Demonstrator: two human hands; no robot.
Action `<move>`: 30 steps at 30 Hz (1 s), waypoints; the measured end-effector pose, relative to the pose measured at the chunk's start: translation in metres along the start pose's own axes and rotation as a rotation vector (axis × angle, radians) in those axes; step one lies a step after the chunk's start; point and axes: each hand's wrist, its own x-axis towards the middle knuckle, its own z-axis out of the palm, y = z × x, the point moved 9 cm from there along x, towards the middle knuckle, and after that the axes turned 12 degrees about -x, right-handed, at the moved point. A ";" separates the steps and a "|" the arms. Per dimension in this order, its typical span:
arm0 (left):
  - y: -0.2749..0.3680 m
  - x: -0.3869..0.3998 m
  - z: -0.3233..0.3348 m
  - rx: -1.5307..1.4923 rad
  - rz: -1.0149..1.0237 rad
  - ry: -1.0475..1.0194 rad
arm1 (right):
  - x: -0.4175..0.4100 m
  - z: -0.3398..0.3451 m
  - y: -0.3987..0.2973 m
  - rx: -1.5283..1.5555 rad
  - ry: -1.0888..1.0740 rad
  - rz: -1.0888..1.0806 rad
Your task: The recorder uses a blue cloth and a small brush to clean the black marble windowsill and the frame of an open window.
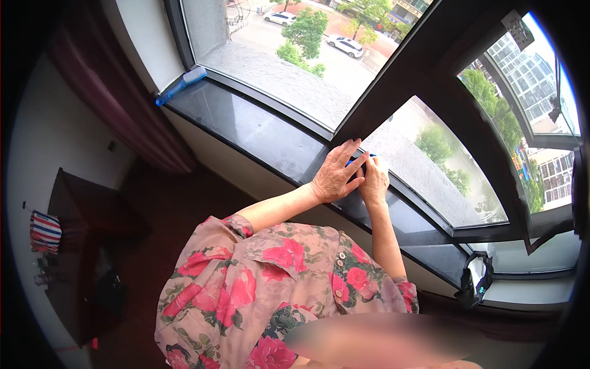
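Both of my hands meet at the lower window frame, above the dark polished sill (272,133). My left hand (337,173) lies with its fingers spread, the tips against the dark frame post (368,110). Close beside it, my right hand (374,180) has its fingers curled around a small blue and dark object (352,162). Most of that object is hidden by the fingers, so its kind cannot be told. A blue scrub brush (182,85) with pale bristles rests at the sill's far left corner.
On the right, a window sash (495,120) stands tilted open. A black bag (474,281) with something white sits at the sill's right end. A dark red curtain (115,92) hangs at left, above dark wooden furniture (73,240) with a striped bag (45,232).
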 end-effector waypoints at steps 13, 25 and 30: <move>-0.035 0.006 -0.065 -0.204 -0.151 0.081 | 0.012 -0.018 -0.060 0.716 -0.245 0.039; -0.093 -0.001 -0.116 0.027 -0.162 -0.037 | 0.048 -0.001 -0.139 0.129 -0.008 -0.134; -0.100 -0.014 -0.120 0.027 -0.149 -0.103 | 0.048 0.013 -0.144 -0.016 0.111 -0.078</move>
